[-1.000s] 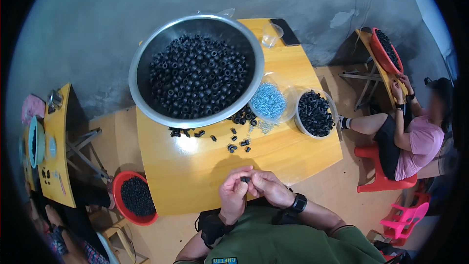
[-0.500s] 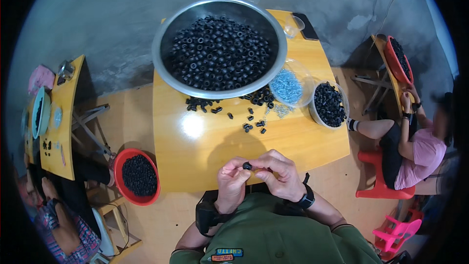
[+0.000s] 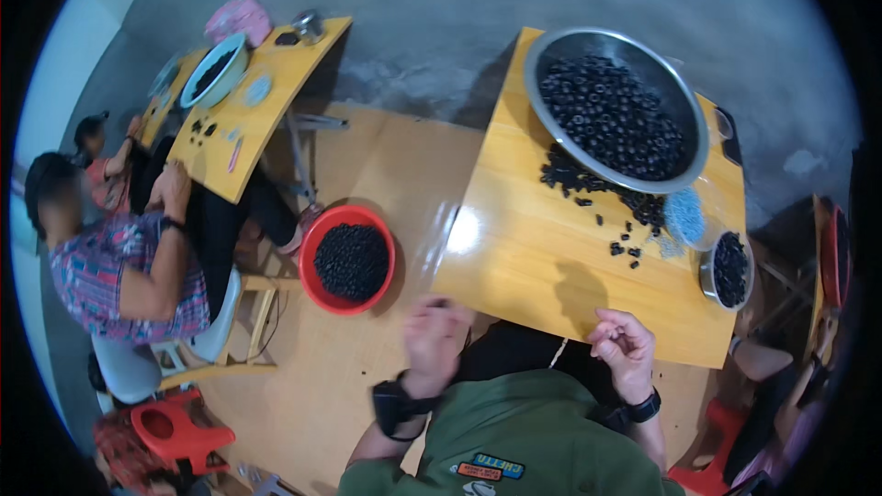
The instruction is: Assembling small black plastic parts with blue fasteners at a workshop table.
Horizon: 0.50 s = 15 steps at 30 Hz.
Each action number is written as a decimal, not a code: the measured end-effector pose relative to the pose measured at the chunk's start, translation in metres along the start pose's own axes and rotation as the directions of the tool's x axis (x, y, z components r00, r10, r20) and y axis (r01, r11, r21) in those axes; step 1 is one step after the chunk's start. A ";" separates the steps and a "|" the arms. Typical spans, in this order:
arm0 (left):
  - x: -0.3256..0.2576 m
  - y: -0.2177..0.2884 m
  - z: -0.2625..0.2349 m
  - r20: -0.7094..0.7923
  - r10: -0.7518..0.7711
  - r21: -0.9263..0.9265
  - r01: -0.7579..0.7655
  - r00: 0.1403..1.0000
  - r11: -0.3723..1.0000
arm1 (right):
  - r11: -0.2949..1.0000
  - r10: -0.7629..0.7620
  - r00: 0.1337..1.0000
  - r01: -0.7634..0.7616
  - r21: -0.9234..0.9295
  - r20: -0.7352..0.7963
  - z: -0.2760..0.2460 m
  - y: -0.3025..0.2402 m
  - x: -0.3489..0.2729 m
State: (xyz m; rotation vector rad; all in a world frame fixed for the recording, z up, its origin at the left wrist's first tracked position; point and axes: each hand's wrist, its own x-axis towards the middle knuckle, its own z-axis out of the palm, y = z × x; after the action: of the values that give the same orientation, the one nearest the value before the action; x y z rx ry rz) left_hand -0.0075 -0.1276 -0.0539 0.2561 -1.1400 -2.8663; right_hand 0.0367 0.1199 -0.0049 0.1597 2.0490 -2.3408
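Note:
My left hand (image 3: 435, 340) is blurred by motion, off the table's left front corner. Its fingers are closed on a small dark piece that looks like a black plastic part (image 3: 442, 303). My right hand (image 3: 625, 355) hovers at the table's front edge with half-curled, parted fingers and nothing visible in them. Ahead on the yellow table (image 3: 514, 257) stands a large steel bowl (image 3: 695, 133) full of black ring-like parts. Loose black parts (image 3: 617, 249) lie in front of it. Small bluish metal pieces (image 3: 684, 216) are heaped beside a clear tub (image 3: 706, 281) of black parts.
A red basin (image 3: 307, 262) of black parts stands on the floor left of my table. Farther left, a seated person (image 3: 129, 266) works at another table (image 3: 266, 119) with a pale green bowl (image 3: 237, 60). A person partly shows at the right edge, near a red stool (image 3: 721, 441).
My view has turned left. My hands, together around a black part before, have come apart; the left has moved left toward the red basin, and the right stays near the table edge.

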 end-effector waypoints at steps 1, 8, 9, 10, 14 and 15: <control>0.011 0.011 -0.029 -0.128 0.074 0.136 -0.056 0.989 0.989 | 1.000 -0.015 0.999 0.015 -0.008 -0.051 -0.004 0.001 -0.002; 0.062 0.067 -0.175 -0.366 -0.008 0.295 0.124 0.931 0.948 | 0.992 0.090 0.969 -0.067 0.110 -0.230 -0.027 0.005 -0.005; 0.069 0.061 -0.171 -0.408 0.074 0.353 0.083 0.910 0.932 | 0.992 0.109 0.962 -0.090 0.086 -0.251 -0.032 0.006 -0.005; 0.067 0.050 -0.135 -0.454 0.206 0.351 -0.038 0.867 0.936 | 0.995 0.095 0.959 -0.091 0.028 -0.268 -0.037 0.013 -0.004; 0.058 0.038 -0.023 -0.150 0.230 0.268 -0.185 0.961 0.945 | 0.697 -0.244 0.941 0.002 -0.717 -0.234 -0.038 -0.003 0.026; 0.058 0.033 -0.005 -0.013 0.145 0.185 -0.141 0.989 0.973 | 0.696 -0.246 0.940 0.003 -0.718 -0.236 -0.040 -0.001 0.036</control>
State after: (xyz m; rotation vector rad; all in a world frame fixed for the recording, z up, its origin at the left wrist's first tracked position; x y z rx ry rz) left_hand -0.0643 -0.1609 -0.0432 0.2082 -1.3603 -2.6294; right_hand 0.0036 0.1611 -0.0121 0.3953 3.0431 -1.4429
